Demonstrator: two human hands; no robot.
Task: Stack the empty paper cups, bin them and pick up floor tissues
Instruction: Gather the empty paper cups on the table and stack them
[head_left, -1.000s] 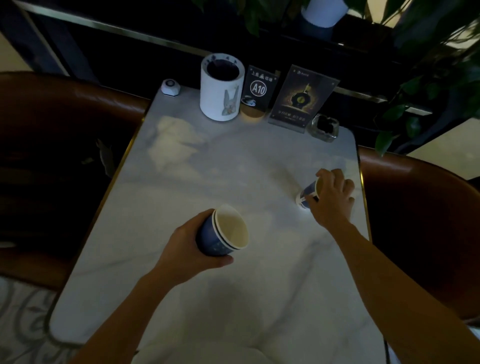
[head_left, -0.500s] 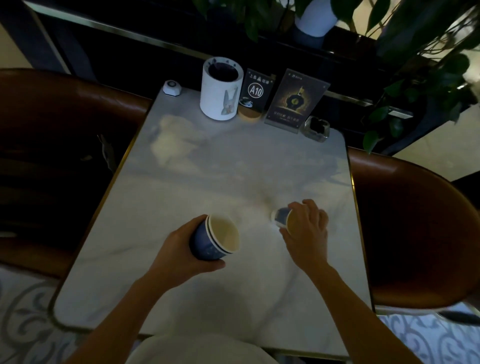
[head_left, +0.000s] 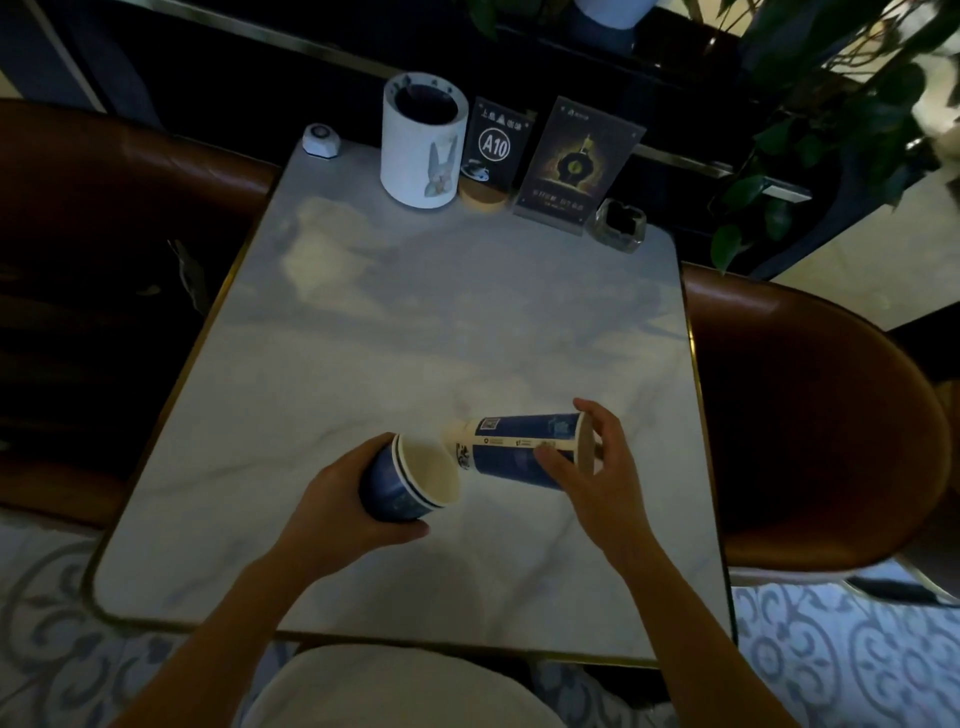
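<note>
My left hand grips a short stack of blue paper cups, nested, mouth turned up and to the right. My right hand holds a taller blue-and-white paper cup on its side, fingers around its rim end, its white base pointing left and just touching the stack's rim. Both are held low over the near middle of the marble table. No tissues are visible on the patterned floor.
At the table's far edge stand a white cylindrical holder, an A10 sign, a menu stand, a glass ashtray and a small call button. Brown leather chairs flank both sides. Plant leaves hang at the upper right.
My right hand lifted the cup from the table's right side, carried it left and tipped it sideways, bringing its base to the stack in my left hand.
</note>
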